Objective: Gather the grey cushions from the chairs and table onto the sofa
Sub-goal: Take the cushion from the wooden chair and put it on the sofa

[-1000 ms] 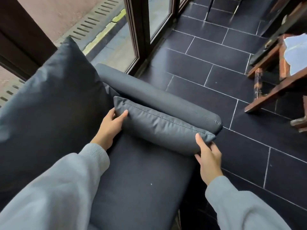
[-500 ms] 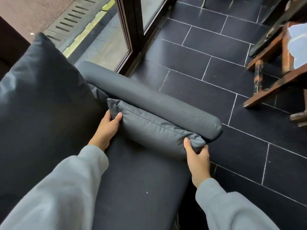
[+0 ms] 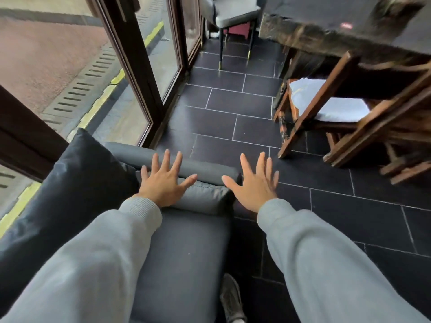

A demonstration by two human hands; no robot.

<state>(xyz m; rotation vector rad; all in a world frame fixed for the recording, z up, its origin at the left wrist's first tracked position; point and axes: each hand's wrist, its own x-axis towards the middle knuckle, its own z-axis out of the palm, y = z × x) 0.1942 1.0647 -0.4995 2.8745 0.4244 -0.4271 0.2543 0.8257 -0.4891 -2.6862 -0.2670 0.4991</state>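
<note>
A small grey cushion point(image 3: 203, 198) lies on the dark grey sofa point(image 3: 182, 255), propped against the sofa's padded armrest point(image 3: 205, 170). My left hand point(image 3: 163, 183) hovers over the cushion's left part, fingers spread, holding nothing. My right hand point(image 3: 255, 185) is off the cushion's right end, above the floor, also spread and empty. A large dark back cushion point(image 3: 67, 190) leans on the sofa at the left.
A wooden chair point(image 3: 331, 127) with a pale seat pad point(image 3: 331, 106) stands on the right under a dark table point(image 3: 338, 24). A grey upholstered chair point(image 3: 231, 12) is at the far end. Glass doors point(image 3: 149, 73) line the left; dark tiled floor point(image 3: 233, 113) lies between.
Both hands have let go of the small cushion and lifted off it with fingers spread. The view has tilted up, showing the chairs and table.
</note>
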